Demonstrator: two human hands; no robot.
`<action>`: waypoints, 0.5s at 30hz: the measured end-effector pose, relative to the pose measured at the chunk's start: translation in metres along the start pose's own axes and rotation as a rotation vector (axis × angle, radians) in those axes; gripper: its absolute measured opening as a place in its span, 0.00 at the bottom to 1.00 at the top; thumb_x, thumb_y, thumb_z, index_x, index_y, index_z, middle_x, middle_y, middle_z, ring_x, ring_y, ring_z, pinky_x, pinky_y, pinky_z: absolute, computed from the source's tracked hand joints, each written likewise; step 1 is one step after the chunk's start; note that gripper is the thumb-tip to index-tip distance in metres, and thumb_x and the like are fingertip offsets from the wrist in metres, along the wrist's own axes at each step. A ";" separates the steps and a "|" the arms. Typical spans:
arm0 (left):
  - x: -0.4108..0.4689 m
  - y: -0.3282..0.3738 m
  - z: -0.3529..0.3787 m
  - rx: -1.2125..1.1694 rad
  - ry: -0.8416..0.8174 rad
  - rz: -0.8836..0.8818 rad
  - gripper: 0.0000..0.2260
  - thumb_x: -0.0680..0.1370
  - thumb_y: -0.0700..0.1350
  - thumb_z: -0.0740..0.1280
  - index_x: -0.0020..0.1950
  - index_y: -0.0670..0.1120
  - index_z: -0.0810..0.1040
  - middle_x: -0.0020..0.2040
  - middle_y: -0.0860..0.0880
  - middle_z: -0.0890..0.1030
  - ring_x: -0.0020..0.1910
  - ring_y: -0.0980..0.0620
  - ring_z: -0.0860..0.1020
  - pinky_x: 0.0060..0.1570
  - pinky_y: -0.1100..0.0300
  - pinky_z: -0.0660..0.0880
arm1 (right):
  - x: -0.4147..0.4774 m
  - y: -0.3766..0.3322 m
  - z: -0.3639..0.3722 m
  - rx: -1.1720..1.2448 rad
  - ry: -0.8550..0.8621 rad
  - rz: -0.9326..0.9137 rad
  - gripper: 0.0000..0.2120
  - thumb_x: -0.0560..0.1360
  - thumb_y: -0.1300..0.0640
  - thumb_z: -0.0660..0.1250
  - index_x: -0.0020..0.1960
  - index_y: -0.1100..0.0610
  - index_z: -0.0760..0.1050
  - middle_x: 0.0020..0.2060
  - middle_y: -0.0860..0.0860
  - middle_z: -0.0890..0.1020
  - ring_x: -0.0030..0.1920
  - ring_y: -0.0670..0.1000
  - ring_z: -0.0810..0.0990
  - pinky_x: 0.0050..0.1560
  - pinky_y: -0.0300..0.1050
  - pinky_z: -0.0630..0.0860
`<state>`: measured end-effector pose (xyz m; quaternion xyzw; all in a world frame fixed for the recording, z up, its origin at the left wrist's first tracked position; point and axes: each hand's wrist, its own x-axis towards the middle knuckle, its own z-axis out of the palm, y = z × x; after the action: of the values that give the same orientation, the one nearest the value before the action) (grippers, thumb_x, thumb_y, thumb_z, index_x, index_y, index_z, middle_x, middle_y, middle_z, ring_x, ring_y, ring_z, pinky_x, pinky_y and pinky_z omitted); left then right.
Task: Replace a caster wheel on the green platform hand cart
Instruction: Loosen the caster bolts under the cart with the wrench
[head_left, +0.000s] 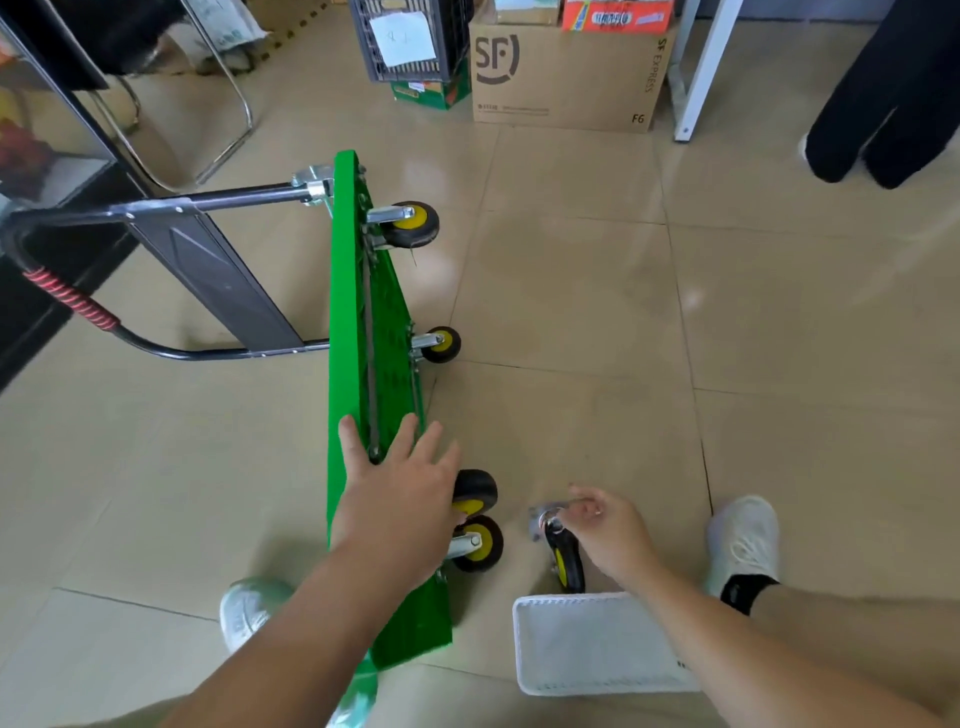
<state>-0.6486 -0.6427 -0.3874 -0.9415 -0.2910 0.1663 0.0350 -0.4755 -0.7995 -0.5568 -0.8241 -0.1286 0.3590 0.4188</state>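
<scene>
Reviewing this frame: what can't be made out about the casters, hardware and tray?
Bracket of the cart wheel beside the left hand: head view, the hand covers it.
Mounting plate of the loose caster: head view, the gripping right hand partly hides it.
Contents of the white tray: head view, blurred, right forearm overlaps its corner.
Bolts on the green cart: head view, too small.

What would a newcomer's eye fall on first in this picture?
The bright green cart stands tipped on its edge on the floor, its yellow-hubbed wheels pointing right. The left hand rests open on its upper edge, while the right hand pinches a loose caster beside it, just beyond a white basket.
</scene>
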 end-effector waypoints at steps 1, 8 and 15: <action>0.002 0.001 0.002 0.046 -0.026 -0.003 0.25 0.83 0.58 0.59 0.79 0.55 0.58 0.80 0.53 0.62 0.82 0.46 0.53 0.64 0.22 0.30 | 0.007 0.007 -0.001 -0.021 0.012 0.023 0.12 0.72 0.60 0.75 0.55 0.53 0.81 0.41 0.51 0.83 0.33 0.42 0.79 0.41 0.31 0.76; 0.002 -0.004 0.012 0.147 0.009 0.005 0.14 0.82 0.55 0.62 0.68 0.57 0.69 0.59 0.58 0.81 0.60 0.48 0.80 0.61 0.23 0.24 | 0.062 0.063 0.000 -0.160 0.085 0.125 0.03 0.73 0.59 0.73 0.46 0.51 0.82 0.39 0.55 0.84 0.36 0.58 0.80 0.47 0.53 0.81; 0.004 -0.009 0.026 0.038 0.181 0.051 0.14 0.77 0.53 0.69 0.62 0.54 0.83 0.51 0.53 0.87 0.47 0.45 0.86 0.67 0.20 0.52 | 0.111 0.116 0.008 -0.308 0.094 0.202 0.04 0.76 0.59 0.69 0.48 0.56 0.82 0.43 0.57 0.86 0.47 0.61 0.83 0.48 0.46 0.76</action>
<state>-0.6588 -0.6339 -0.4117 -0.9590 -0.2593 0.0870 0.0747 -0.4128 -0.8093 -0.7039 -0.9031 -0.0792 0.3363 0.2551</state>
